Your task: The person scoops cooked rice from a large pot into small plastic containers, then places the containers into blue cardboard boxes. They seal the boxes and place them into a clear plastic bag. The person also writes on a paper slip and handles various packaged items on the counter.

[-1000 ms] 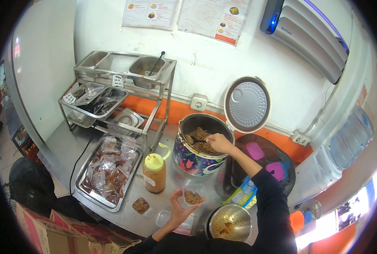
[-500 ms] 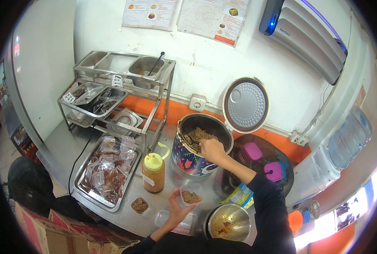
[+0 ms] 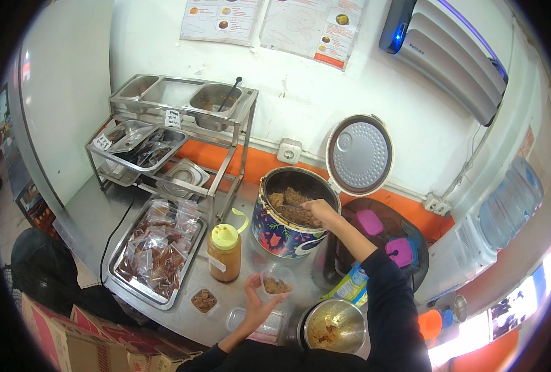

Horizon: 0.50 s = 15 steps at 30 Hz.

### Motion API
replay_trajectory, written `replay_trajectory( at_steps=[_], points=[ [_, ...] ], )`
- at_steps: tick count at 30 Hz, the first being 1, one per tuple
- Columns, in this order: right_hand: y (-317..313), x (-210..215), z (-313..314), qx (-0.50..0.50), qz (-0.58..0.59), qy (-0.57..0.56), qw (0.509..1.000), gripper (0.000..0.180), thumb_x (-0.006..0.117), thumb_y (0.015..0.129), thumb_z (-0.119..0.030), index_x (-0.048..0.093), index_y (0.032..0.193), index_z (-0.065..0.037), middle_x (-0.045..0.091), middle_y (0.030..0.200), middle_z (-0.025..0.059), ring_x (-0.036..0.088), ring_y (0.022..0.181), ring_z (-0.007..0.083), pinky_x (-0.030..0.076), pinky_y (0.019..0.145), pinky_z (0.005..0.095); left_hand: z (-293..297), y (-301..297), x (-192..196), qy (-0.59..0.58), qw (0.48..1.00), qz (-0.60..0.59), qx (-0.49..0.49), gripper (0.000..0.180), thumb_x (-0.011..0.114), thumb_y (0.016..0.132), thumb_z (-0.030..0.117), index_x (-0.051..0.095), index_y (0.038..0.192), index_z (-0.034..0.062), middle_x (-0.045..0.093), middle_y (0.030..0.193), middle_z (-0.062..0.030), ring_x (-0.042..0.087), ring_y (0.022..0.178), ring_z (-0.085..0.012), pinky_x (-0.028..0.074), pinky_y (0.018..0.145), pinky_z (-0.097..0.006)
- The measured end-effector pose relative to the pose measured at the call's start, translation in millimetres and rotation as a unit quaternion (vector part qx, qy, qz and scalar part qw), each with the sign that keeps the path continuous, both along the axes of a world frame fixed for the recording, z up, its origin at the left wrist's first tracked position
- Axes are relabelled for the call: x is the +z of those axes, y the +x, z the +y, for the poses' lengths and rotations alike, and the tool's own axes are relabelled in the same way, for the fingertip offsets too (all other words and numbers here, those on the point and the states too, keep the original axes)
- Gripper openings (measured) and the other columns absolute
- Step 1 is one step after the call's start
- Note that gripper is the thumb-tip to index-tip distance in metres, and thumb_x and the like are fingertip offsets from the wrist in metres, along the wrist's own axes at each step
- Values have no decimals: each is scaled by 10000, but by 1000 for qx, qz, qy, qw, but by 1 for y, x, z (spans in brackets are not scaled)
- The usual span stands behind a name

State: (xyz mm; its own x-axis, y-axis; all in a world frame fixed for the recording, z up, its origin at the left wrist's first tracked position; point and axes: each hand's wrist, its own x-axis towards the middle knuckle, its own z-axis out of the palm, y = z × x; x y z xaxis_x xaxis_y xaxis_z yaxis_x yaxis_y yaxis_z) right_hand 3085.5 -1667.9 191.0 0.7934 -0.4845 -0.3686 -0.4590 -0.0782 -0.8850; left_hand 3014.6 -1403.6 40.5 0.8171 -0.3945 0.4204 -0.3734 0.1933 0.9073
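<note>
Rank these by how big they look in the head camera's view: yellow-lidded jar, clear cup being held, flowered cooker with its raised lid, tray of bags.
1. Flowered cooker, counting its raised lid
2. Tray of bags
3. Yellow-lidded jar
4. Clear cup, partly covered by the left hand

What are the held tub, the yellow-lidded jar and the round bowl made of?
Tub, in the left hand: thin, glossy clear plastic, probably; its wall is see-through. Jar: smooth glass or clear plastic, I can't tell which; brown contents show through. Bowl: likely polished stainless steel, given its silvery, bright highlights.
</note>
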Motion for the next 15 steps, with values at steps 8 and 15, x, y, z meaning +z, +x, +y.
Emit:
replay_trajectory(
  at_steps=[8, 15],
  points=[
    [-41, 29, -10, 6, -42, 20, 999, 164, 456, 841, -173, 579, 864, -68, 319, 551, -75, 238, 426, 34, 172, 376, 206, -15, 20, 4, -24, 1000, 6, -8, 811, 754, 635, 159, 212, 1213, -12, 362, 1150, -170, 412, 1099, -271, 348, 928, -359],
    [-92, 67, 9, 65, -47, 29, 996, 211, 451, 860, -161, 556, 987, -28, 284, 556, -80, 228, 460, 38, 172, 402, 193, -30, 36, 17, -14, 1000, -8, 5, 808, 742, 640, 119, 200, 1223, -24, 328, 1191, -178, 417, 1106, -284, 334, 957, -357]
  ],
)
